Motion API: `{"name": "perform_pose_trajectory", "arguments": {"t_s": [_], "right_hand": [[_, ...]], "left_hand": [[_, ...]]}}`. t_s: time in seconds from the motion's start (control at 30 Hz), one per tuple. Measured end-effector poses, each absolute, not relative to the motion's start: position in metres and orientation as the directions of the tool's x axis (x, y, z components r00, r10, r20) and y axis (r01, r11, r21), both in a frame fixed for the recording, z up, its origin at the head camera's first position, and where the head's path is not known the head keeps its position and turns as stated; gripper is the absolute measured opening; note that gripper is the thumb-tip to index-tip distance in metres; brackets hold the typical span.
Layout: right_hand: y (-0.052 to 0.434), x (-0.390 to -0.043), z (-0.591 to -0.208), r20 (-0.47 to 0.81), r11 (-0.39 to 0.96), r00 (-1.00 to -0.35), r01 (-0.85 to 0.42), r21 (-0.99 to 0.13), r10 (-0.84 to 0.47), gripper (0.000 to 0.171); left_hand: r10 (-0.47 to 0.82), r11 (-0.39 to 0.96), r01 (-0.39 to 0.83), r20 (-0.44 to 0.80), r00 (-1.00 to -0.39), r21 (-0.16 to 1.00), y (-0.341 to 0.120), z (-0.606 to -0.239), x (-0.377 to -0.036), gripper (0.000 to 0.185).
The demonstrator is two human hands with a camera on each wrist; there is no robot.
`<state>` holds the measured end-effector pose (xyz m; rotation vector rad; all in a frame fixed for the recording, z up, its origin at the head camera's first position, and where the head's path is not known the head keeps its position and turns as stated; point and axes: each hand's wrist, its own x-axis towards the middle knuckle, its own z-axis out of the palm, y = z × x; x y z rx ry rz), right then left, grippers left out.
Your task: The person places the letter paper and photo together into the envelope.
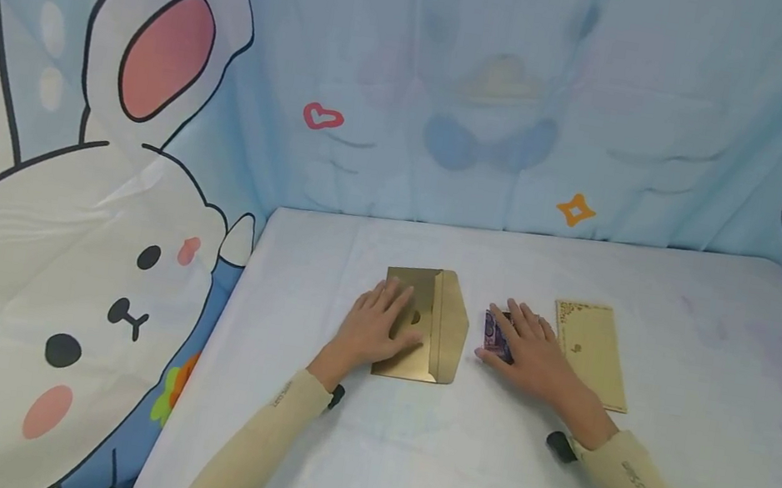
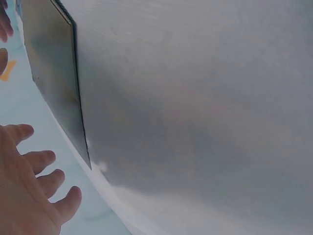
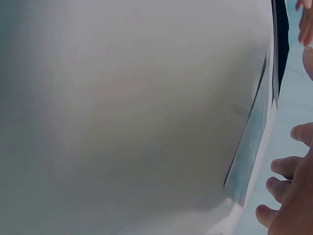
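Note:
A gold envelope [image 1: 433,326] lies on the table [image 1: 406,449] with its flap opened to the right. My left hand [image 1: 377,322] lies flat on the envelope's left half, fingers straight. My right hand [image 1: 533,348] rests with straight fingers over a small purple printed paper [image 1: 494,332], which shows only at the hand's left edge. In the left wrist view my left hand [image 2: 29,188] shows spread fingers beside the envelope [image 2: 54,78], which looks dark. The right wrist view has my right fingers [image 3: 286,196] at its right edge, next to a thin dark paper edge [image 3: 252,142].
A second flat gold envelope [image 1: 591,351] with a patterned top corner lies just right of my right hand. A light cloth covers the table. A cartoon rabbit curtain [image 1: 97,234] hangs behind and to the left.

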<state>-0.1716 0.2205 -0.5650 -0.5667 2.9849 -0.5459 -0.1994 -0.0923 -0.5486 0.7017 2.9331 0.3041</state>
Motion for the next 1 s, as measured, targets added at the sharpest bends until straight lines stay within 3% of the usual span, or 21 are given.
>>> {"name": "perform_pose_trajectory", "arguments": {"t_s": [0.8, 1.0], "right_hand": [[0.169, -0.185, -0.555, -0.013, 0.829, -0.858, -0.492, -0.266, -0.513, 0.080], [0.160, -0.187, -0.548, -0.078, 0.831, -0.844, -0.499, -0.245, -0.530, 0.081]], "left_hand": [[0.459, 0.886, 0.463, -0.199, -0.866, 0.030, -0.068, -0.542, -0.208, 0.082], [0.460, 0.881, 0.473, -0.226, -0.858, -0.002, -0.065, -0.540, -0.210, 0.081]]}}
